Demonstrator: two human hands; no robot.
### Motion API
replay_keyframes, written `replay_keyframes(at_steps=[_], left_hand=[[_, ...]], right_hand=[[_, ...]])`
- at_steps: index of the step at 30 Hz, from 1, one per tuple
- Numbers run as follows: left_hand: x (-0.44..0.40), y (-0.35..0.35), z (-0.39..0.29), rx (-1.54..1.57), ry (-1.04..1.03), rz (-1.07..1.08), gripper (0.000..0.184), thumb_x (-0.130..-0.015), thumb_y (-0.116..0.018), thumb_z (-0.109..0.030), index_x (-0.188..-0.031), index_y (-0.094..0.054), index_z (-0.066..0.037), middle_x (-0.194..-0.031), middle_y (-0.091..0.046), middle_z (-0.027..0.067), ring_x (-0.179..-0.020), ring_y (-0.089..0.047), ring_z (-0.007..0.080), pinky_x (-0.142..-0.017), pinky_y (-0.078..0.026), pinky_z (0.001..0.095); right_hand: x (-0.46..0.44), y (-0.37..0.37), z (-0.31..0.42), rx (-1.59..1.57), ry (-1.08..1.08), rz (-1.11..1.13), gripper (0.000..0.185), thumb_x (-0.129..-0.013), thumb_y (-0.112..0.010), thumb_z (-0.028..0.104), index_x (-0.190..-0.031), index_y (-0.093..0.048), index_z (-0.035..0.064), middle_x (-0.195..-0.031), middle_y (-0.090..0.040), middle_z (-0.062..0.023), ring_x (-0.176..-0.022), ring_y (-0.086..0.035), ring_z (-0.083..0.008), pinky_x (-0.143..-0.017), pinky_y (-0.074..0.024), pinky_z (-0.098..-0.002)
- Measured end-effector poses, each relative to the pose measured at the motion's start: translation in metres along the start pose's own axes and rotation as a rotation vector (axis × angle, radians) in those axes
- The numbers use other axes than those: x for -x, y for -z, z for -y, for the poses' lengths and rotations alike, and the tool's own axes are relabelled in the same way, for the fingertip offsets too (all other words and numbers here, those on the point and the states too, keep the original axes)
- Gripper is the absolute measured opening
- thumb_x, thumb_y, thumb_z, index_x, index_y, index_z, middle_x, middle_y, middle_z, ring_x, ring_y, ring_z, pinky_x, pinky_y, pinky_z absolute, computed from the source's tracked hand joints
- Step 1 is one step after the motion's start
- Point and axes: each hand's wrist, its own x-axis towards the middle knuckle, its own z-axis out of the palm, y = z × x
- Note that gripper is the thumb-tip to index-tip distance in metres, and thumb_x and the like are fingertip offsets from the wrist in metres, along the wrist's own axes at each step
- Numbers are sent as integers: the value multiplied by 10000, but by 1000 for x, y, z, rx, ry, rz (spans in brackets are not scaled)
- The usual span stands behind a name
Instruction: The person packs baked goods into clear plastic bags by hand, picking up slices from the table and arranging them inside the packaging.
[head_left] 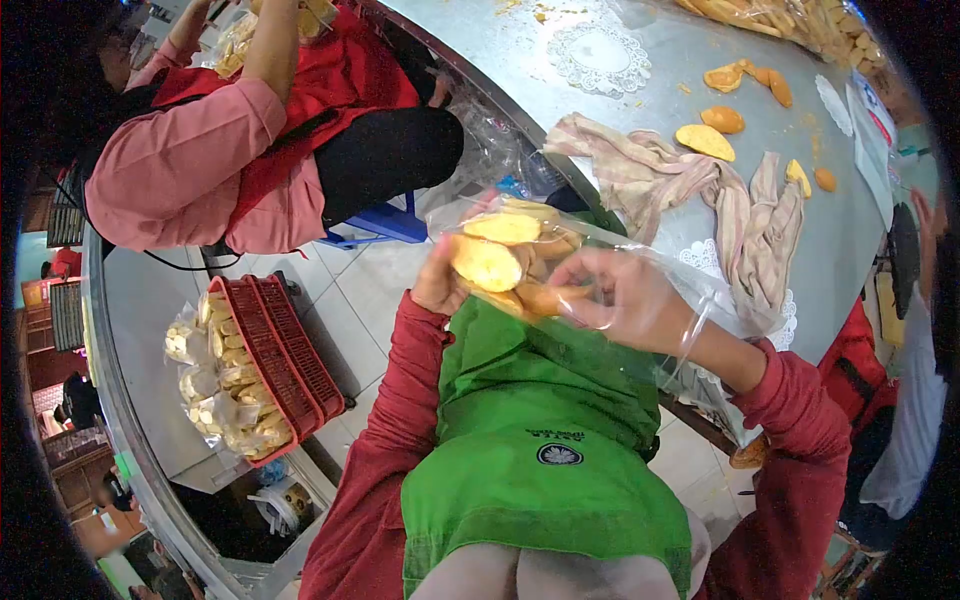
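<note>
A clear plastic bag [700, 300] stretches between my hands above my green apron, with several yellow-orange bread slices [487, 262] gathered at its left end. My left hand [437, 277] grips that closed end from outside, around the bag and the slices in it. Through the open mouth on the right, my right hand [625, 297] reaches inside up to the wrist. Its fingers are bent against a slice at the lower edge of the pile. The fingertips are partly blurred by the plastic.
On the metal table [640, 110] lie a crumpled cloth [680, 185], loose bread slices [705, 142], crumbs and a lace doily [598, 60]. A co-worker in a pink sleeve [185, 165] sits at the upper left. A red crate [285, 360] with bagged slices stands at the left.
</note>
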Motion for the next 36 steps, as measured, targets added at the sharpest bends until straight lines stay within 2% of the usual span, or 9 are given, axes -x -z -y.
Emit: replay_keyframes(at_steps=[3, 6, 9, 12, 15, 19, 22, 28, 36], left_hand=[[2, -1, 2, -60, 62, -135, 779, -901, -442, -520, -1444, -154, -42, -1402, -358, 153, -1237, -442, 241, -1019, -379, 362], [3, -6, -1, -14, 91, -153, 707, -932, -399, -474, -1443, -168, -44, -1358, -419, 157, -1209, -472, 242, -1008, -388, 354], [5, -7, -2, -16, 119, -170, 684, -938, -386, -462, -1441, -180, -46, -1326, -455, 158, -1181, -498, 242, -995, -400, 349], [5, -10, 2, -17, 151, -189, 685, -935, -345, -497, -1436, -207, -51, -1319, -462, 158, -1163, -509, 251, -999, -393, 360], [8, -6, 8, -36, 186, -158, 717, -924, -348, -522, -1439, -198, -46, -1330, -446, 167, -1175, -496, 263, -1002, -387, 368], [12, -8, 17, -58, 217, -139, 723, -919, -387, -493, -1444, -174, -44, -1347, -427, 173, -1191, -484, 261, -1007, -381, 355], [15, -3, 22, -77, 275, -141, 693, -927, -398, -448, -1443, -177, -41, -1354, -419, 170, -1190, -486, 255, -1006, -382, 347], [21, 6, 36, -130, 390, -159, 636, -940, -404, -384, -1439, -202, -47, -1337, -442, 160, -1179, -496, 237, -998, -390, 340], [23, 22, 37, -93, 458, -160, 587, -954, -386, -351, -1435, -225, -55, -1302, -484, 143, -1157, -515, 226, -989, -401, 330]], right_hand=[[-2, -4, -12, 237, 320, -126, 252, -760, -673, 84, -991, -585, 36, -822, -636, -90, -698, -625, -168, -581, -478, -284], [-5, -6, -21, 397, 439, -170, 259, -745, -682, 88, -987, -601, 43, -861, -644, -122, -735, -644, -223, -622, -502, -312], [-2, -11, -27, 315, 355, -155, 248, -749, -679, 101, -984, -614, 58, -864, -646, -119, -764, -646, -251, -662, -513, -321], [4, -14, -29, 364, 433, -108, 232, -762, -674, 118, -980, -617, 60, -857, -652, -115, -758, -648, -263, -675, -520, -322], [12, -24, -33, 234, 292, -107, 226, -766, -633, 95, -979, -603, 27, -862, -641, -172, -800, -633, -335, -690, -507, -382], [17, -35, -50, 354, 307, -84, 186, -797, -632, 137, -963, -616, 56, -861, -646, -168, -784, -639, -328, -657, -517, -380], [24, -52, -71, 568, 469, -139, 165, -782, -678, 159, -915, -648, 66, -822, -656, -105, -676, -646, -270, -595, -512, -360], [35, -81, -84, 337, 257, -207, 169, -779, -678, 143, -924, -658, 60, -752, -636, -119, -653, -633, -277, -569, -495, -371], [33, -91, -89, 228, 352, -328, 122, -774, -663, 109, -879, -653, 47, -769, -645, -131, -691, -646, -278, -598, -522, -353]])
